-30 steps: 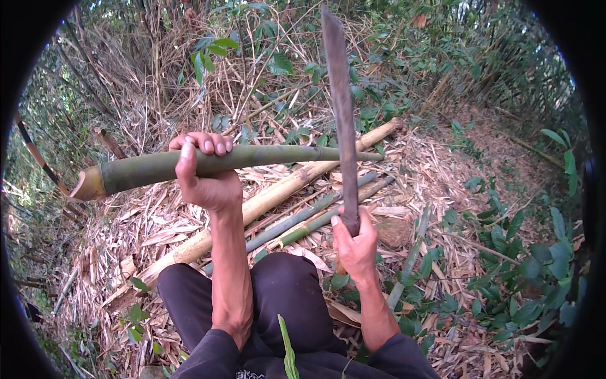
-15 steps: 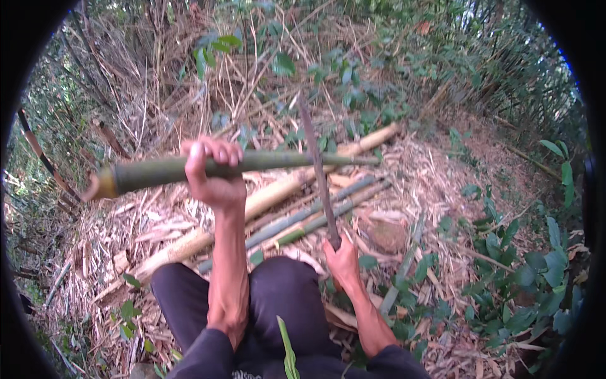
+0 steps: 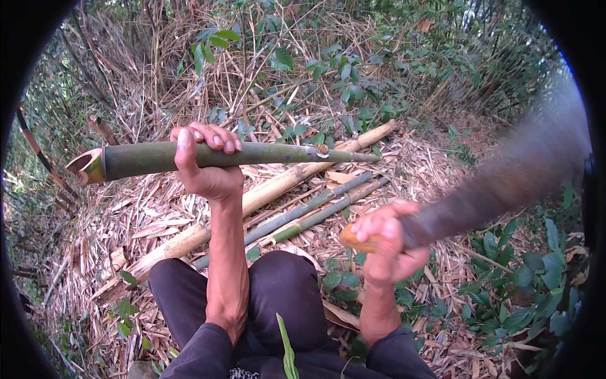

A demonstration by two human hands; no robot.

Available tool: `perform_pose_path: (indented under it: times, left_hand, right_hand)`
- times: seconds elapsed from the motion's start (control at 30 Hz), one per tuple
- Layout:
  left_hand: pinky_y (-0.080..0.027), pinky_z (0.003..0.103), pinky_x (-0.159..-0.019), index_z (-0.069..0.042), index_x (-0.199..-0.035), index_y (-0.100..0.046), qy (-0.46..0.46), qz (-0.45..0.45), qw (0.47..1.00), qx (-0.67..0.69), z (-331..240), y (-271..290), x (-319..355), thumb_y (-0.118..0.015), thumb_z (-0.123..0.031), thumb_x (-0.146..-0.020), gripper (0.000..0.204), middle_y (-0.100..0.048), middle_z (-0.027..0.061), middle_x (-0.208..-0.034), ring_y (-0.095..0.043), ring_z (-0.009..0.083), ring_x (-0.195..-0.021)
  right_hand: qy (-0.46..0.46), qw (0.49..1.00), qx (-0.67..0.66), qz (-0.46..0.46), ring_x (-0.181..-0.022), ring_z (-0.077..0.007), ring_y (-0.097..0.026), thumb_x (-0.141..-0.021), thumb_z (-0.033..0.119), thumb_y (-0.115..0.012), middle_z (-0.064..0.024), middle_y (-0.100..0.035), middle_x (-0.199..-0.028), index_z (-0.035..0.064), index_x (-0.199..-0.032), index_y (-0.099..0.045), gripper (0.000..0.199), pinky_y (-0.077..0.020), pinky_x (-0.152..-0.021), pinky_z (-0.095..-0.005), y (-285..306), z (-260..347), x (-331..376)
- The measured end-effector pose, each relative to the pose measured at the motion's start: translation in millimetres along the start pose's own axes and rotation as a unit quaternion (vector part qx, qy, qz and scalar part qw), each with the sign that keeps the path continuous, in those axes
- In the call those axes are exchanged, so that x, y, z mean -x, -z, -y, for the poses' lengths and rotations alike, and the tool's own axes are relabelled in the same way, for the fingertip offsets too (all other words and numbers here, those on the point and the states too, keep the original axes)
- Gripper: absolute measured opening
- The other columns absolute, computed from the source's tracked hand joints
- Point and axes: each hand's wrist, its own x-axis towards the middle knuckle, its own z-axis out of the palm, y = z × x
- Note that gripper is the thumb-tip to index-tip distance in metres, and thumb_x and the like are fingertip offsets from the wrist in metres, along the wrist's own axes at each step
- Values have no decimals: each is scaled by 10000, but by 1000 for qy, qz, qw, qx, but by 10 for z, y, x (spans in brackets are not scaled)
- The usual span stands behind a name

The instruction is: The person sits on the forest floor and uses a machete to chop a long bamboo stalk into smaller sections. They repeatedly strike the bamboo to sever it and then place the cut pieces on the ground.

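A green bamboo pole [image 3: 142, 162] lies nearly level across the view, its hollow, slanted cut end at the left and its thinner end toward the right. Wrapped round its middle is my left hand [image 3: 208, 161]. A pale cut mark shows on the upper side at a joint, right of that hand. My right hand [image 3: 388, 243] grips the wooden handle of a machete [image 3: 470, 202]. The dark blade points up and right, well apart from the bamboo; its far part is smeared by motion.
Below the held bamboo, a thick tan pole [image 3: 271, 196] lies diagonally on the ground, with thinner green bamboo pieces [image 3: 309, 224] beside it. Dry leaves and chips [image 3: 154, 221] cover the ground. Leafy plants [image 3: 536, 265] grow at the right; dry stalks [image 3: 183, 82] stand beyond.
The machete has swung from upright beside the bamboo out to the right, with my right hand shifting rightward. The pole has moved slightly left and its cut end has risen; my left hand still grips it.
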Motion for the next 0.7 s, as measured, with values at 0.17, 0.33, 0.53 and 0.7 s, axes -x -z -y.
perform_pose_path:
  times: [0.17, 0.33, 0.53, 0.7]
  left_hand:
    - [-426, 334, -486, -100, -798, -393, 0, -1, 1000, 2, 10, -24, -37, -540, -282, -885, 250, -442, 52, -632, -457, 171, -506]
    - [-463, 341, -477, -96, -773, -394, 8, 27, 1000, 0, -40, 160, 177, -527, -255, -865, 226, -448, 52, -632, -477, 165, -503]
    - [-447, 387, -686, -86, -849, -440, 66, 6, 998, 1, -73, -84, -9, -559, -218, -801, 184, -466, 60, -730, -480, 197, -680]
    - [-440, 338, -569, -97, -836, -432, -12, -14, 1000, 7, -86, 87, 18, -559, -251, -834, 199, -459, 51, -721, -468, 169, -638]
  right_hand:
    - [-136, 986, 95, -20, -549, -184, -593, -897, 130, -599, -89, -589, -665, -45, -953, -558, 188, -496, -518, -329, 151, -449, 478]
    - [-370, 837, 382, 127, -597, -329, -644, -854, 207, -644, -200, -616, -641, -49, -883, -590, 263, -465, -548, -420, 372, -832, 1174]
    - [-387, 895, 219, 26, -526, -161, -583, -857, 137, -656, -103, -587, -595, -20, -888, -598, 171, -450, -504, -331, 287, -789, 1017]
    - [-290, 950, 113, 20, -527, -82, -535, -901, 13, -566, -31, -551, -684, -27, -1012, -528, 124, -441, -453, -232, 111, -399, 453]
